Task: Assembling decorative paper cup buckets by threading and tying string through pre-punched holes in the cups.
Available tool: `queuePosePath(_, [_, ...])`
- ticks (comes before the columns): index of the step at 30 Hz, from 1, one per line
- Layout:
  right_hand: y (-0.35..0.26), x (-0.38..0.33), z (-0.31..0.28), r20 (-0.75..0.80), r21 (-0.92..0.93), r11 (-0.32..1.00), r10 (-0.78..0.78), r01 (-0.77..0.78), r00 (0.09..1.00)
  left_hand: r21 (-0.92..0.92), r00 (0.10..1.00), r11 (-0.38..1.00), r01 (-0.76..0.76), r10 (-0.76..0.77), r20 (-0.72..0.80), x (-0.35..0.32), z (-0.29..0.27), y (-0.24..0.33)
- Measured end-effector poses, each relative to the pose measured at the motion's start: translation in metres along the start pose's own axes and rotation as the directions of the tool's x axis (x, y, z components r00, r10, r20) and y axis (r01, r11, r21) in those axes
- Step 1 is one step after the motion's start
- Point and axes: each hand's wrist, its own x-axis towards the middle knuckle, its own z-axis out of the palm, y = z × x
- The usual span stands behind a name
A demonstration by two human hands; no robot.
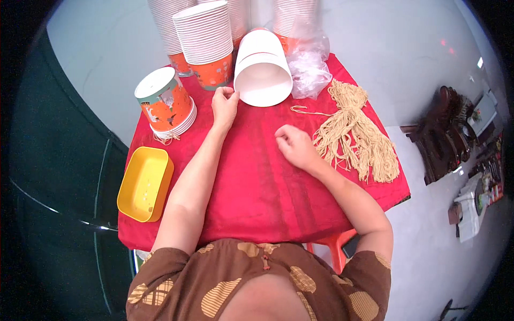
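A large white paper bucket lies on its side at the far middle of the table, its open mouth facing me. My left hand is closed at the left edge of that mouth, thumb and fingertips pinched at the rim. My right hand hovers right of the middle with its fingers curled together; whatever they may hold is too small to make out. Beside it, on the right, lies a bundle of tan yarn with one loose strand reaching left toward the bucket.
Tall stacks of paper buckets stand along the back, near crumpled clear plastic bags. At left an upside-down orange bucket stack stands behind a yellow plastic tray. A red cloth covers the table; an orange stool is underneath.
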Motion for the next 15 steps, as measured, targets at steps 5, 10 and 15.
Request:
queuePosePath(5, [0.044,0.040,-0.004,-0.217,-0.037,0.992,0.111,-0.121,0.970,-0.152,0.996,0.988,-0.040,0.050,0.068,-0.014,0.011,-0.019])
queuePosePath(10, [0.070,0.083,0.003,-0.424,-0.018,0.993,0.098,-0.116,0.901,-0.249,0.999,0.968,0.031,-0.019,0.051,-0.014,0.011,-0.021])
queuePosePath(15, [0.079,0.108,0.014,-0.498,0.088,0.987,0.162,-0.137,0.852,-0.360,0.994,0.933,-0.001,0.039,0.101,-0.013,0.007,-0.023])
